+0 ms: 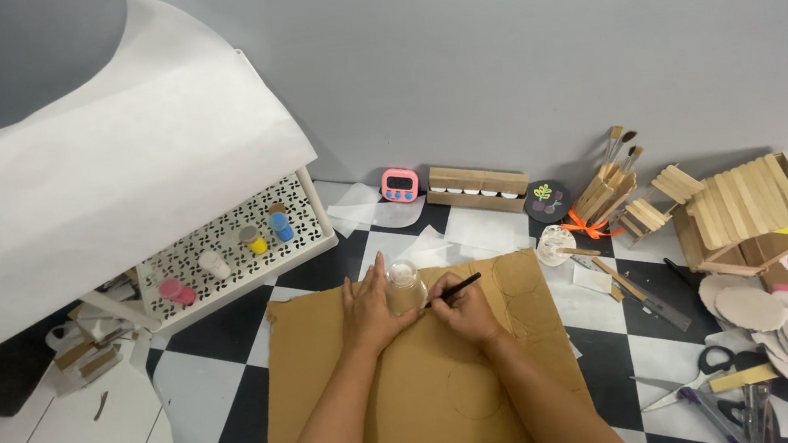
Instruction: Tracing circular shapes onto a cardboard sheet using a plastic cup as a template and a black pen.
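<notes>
Cardboard (pixel 410 384) is lying flat on the checkered floor (pixel 240 419), stiff and light, I reckon. I'm pressing a clear jar (pixel 404 286) onto it, left hand (pixel 371 312) fingers wrapping its slippery side; right hand (pixel 462 309) is pinching a black pen (pixel 456 290) against the rim.

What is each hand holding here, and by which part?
The left hand grips the side of a clear glass standing on the cardboard sheet. The right hand holds a black pen near its tip.
</notes>
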